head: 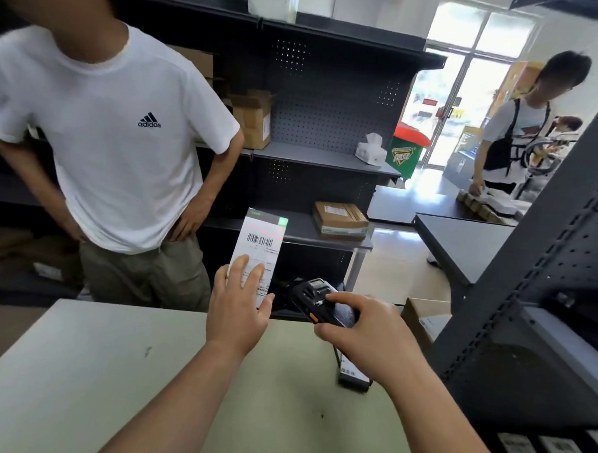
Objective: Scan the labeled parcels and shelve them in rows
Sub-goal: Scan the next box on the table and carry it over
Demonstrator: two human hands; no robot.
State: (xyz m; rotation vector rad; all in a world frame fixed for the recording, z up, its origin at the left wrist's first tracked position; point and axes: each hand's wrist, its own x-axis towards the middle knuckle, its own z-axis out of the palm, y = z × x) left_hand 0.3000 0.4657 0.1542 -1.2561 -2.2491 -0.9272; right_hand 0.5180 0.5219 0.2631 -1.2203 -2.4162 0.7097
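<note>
My left hand (239,302) holds up a flat parcel with a white barcode label (260,241), fingers spread over its lower part and thumb at its right edge. A red scan line crosses the label above the barcode. My right hand (358,331) grips a black handheld scanner (313,299), pointed at the label from the right. Both hands are above the far edge of a pale green table (113,372). A small dark labeled parcel (351,372) lies on the table under my right wrist.
A person in a white T-shirt (116,132) stands across the table, hands on hips. The dark shelving (321,158) behind holds cardboard boxes (340,221) and a tissue pack (371,150). Another shelf frame (545,271) rises at right. A second person (514,133) works at a far counter.
</note>
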